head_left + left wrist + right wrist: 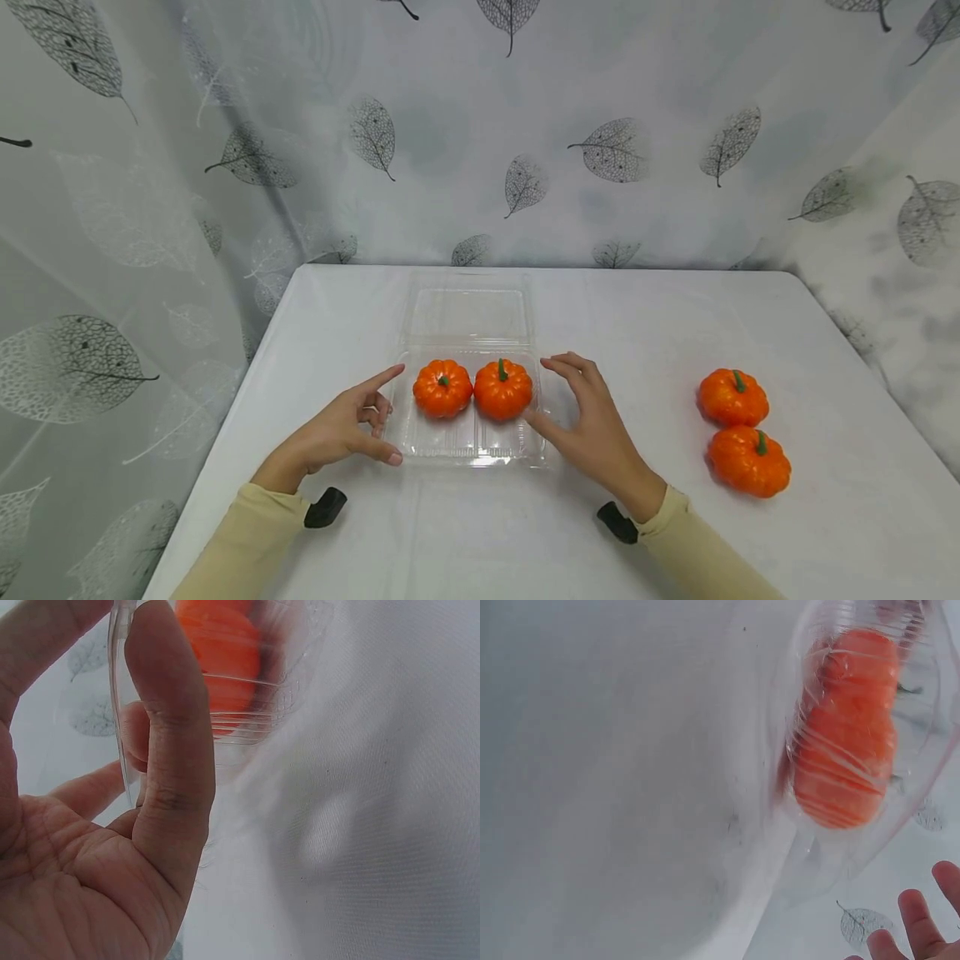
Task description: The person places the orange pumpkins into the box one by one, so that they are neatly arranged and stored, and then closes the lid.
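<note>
A clear plastic clamshell box lies on the table with its lid folded back. Side by side in the base sit two small orange pumpkins, a left one and a right one, both with green stems. My left hand is at the box's left edge, thumb and index finger spread apart; in the left wrist view its thumb overlaps the clear rim. At the right edge is my right hand, thumb near the right pumpkin; the right wrist view shows its fingers spread.
Two more orange pumpkins, a rear one and a front one, rest close together on the right of the white table. A leaf-patterned curtain hangs behind the table and along its sides.
</note>
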Motion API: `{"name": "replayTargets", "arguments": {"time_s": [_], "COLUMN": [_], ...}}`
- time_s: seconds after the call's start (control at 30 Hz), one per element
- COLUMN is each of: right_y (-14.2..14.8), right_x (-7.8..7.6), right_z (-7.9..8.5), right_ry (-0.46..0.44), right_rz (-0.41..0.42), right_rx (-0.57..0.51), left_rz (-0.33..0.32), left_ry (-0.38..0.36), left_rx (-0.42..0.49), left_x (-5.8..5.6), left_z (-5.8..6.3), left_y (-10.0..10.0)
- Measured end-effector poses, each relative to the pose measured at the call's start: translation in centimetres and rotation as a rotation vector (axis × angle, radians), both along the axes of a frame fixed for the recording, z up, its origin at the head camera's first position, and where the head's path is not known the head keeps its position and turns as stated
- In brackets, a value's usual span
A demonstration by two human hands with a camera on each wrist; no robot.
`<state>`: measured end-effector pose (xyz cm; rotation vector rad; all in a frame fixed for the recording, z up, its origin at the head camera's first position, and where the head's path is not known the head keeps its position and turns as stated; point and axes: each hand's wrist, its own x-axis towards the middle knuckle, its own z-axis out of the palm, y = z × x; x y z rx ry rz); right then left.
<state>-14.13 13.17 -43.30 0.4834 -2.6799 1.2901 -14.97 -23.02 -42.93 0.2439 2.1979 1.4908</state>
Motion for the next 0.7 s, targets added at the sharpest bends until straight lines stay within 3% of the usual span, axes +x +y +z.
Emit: {"name": "replayTargets", "arguments": {"time_s": [0.23,0.7], "right_y": [2.6,9.0], "right_x": [1.1,3.8], "right_z": [0.5,1.1], "right_ry": [0.059,0.078], "right_rz": [-0.045,-0.233], "right_rx": [0.038,0.089], "left_rz": [0.001,-0.002], "left_ry": [-0.001,-0.004], "left_rx": [0.009,0.001], "left_x": [0.0,0.0], "left_z": [0.0,0.2], "left_y": [0.0,-0.1]}}
